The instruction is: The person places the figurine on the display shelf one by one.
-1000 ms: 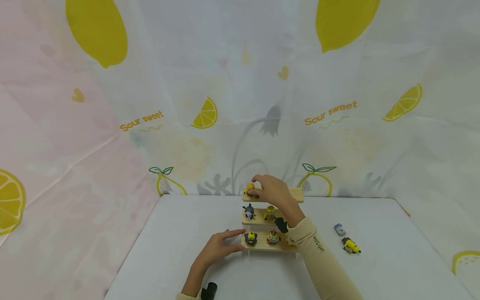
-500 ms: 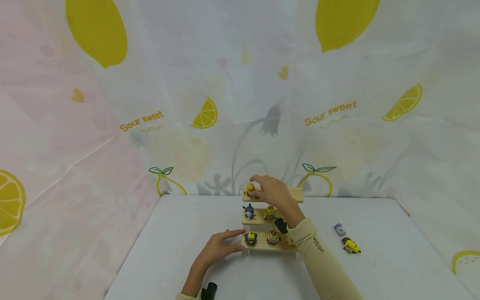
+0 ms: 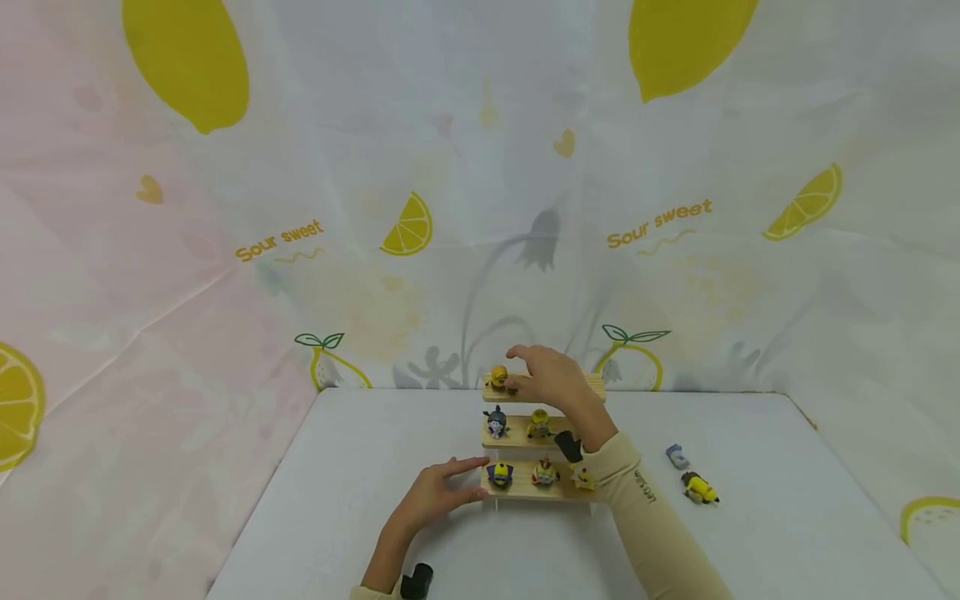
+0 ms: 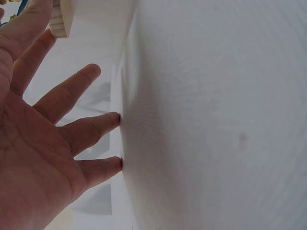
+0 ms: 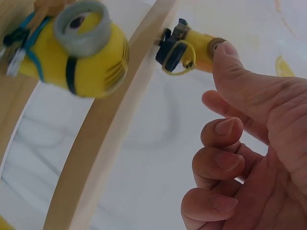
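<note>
A three-tier wooden display stand [image 3: 597, 386] bears several small toy figures. My right hand [image 3: 553, 379] is at its top tier, thumb and index finger parted beside a yellow minion figure [image 3: 498, 377]. In the right wrist view, the thumb tip overlaps that minion figure [image 5: 199, 48]; the other fingers are loosely bent and apart from it. My left hand [image 3: 435, 500] has its fingers spread at the stand's lower left end. In the left wrist view, a fingertip meets the end of a wooden board [image 4: 60, 21], and two other fingertips touch the white tabletop [image 4: 216, 120].
A dark-haired figure [image 3: 496, 422] and a yellow one [image 3: 538, 423] occupy the middle tier. Three more figures, including a blue-and-yellow one [image 3: 499, 474], line the bottom tier. Right of the stand lie a yellow figure [image 3: 700, 488] and a small blue-white piece [image 3: 677, 456]. A lemon-print cloth [image 3: 480, 167] hangs behind.
My right thumb and index finger have drawn slightly back to the right from the top-tier minion figure, which stays in place. The left hand keeps its position. The head view has shifted a little.
</note>
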Available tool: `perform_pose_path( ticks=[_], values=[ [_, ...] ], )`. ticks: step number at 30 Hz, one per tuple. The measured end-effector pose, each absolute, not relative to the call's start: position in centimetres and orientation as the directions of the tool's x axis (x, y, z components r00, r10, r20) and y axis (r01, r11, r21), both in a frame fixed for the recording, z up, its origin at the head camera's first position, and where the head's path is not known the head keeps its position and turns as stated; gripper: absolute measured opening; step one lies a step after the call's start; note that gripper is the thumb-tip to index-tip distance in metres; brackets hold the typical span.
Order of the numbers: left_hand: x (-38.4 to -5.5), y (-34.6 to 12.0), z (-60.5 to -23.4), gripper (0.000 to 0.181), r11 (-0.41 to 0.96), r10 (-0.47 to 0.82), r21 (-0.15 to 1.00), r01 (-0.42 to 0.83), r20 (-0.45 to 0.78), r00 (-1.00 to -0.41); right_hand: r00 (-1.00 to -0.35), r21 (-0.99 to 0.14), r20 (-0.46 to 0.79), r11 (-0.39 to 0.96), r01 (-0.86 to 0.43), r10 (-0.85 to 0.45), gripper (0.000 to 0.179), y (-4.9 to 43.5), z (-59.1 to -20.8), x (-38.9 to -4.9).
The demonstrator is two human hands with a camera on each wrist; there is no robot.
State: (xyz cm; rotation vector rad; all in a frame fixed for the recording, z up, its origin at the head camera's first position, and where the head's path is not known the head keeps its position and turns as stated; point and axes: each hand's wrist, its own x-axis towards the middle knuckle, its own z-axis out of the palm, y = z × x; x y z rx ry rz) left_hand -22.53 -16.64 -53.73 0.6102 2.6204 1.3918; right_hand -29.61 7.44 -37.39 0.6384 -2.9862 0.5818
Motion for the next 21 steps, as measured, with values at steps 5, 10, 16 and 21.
perform_pose_path(
  ticks=[5,10,16,21],
  values=[
    [-22.5,-16.6,-53.7,0.049,0.499,0.397,0.816,0.293,0.086,-0.914,-0.911,-0.362,0.105,0.838,-0.408,-0.399,0.047,8.8,-37.2,-29.5],
    [-22.6,-16.6,-53.7,0.049,0.496,0.391,0.822,0.280,0.076,-0.917,-0.901,-0.398,0.107,0.813,-0.425,-0.420,0.046,10.2,-37.1,-29.3],
    [-22.5,-16.6,-53.7,0.048,0.489,0.390,0.827,0.277,0.077,-0.917,-0.912,-0.453,0.082,0.800,-0.393,-0.401,0.045,12.3,-37.4,-29.3],
    [-22.5,-16.7,-53.7,0.048,0.492,0.391,0.823,0.284,0.082,-0.917,-0.925,-0.452,0.083,0.813,-0.367,-0.371,0.045,14.3,-37.4,-29.0]
  ],
)
